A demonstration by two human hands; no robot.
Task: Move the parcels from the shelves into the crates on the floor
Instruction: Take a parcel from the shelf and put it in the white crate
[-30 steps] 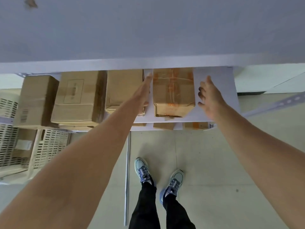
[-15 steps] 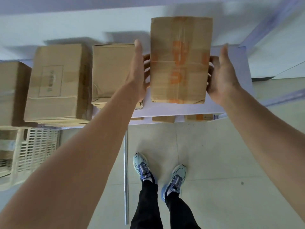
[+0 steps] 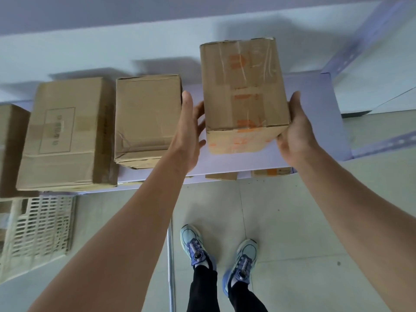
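Head view: cardboard parcel with orange print [image 3: 244,91] lifted above the shelf [image 3: 315,136] near its right end, left hand [image 3: 189,131] open flat against its left side, right hand [image 3: 295,131] cupped under its right bottom corner, slatted plastic crate [image 3: 40,226] on the floor at left

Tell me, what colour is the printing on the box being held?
Orange, on brown cardboard box; the head view shows it.

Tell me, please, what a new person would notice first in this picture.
First, the cardboard parcel with orange print, held above the right end of the shelf between the left hand and the right hand. Next, other plain parcels stand on the shelf to its left. A slotted crate stands on the floor at lower left.
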